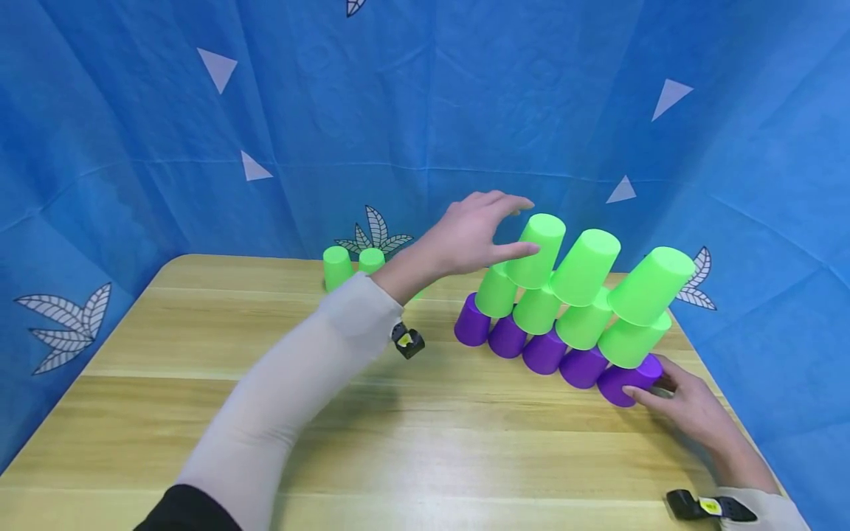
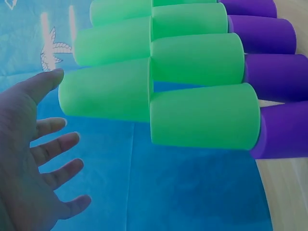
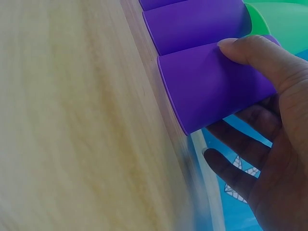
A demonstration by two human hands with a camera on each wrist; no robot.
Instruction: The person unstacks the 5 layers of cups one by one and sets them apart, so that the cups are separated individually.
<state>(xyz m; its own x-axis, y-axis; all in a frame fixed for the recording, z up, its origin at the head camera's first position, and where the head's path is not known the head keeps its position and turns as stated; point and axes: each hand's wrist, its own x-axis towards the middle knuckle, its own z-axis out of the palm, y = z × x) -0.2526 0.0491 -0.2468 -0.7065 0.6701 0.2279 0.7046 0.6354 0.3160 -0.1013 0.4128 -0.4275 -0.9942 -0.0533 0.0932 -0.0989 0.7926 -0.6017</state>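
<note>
A three-row wall of upside-down cups stands on the right of the table: several purple cups (image 1: 544,352) below, several green cups (image 1: 537,310) in the middle, three green cups (image 1: 584,267) on top. Beside the leftmost top green cup (image 2: 106,90) is my left hand (image 1: 468,234), fingers spread and thumb near the cup; whether the thumb touches it I cannot tell. My right hand (image 1: 690,409) holds the rightmost purple cup (image 3: 216,86) in the bottom row, thumb (image 3: 240,50) against its near side and other fingers partly hidden behind it.
Two green cups (image 1: 337,267) stand at the table's back edge, partly covered by my left forearm. A blue patterned cloth (image 1: 425,110) hangs behind and along the sides of the wooden table (image 1: 465,457). Each wrist wears a small black device (image 1: 407,341).
</note>
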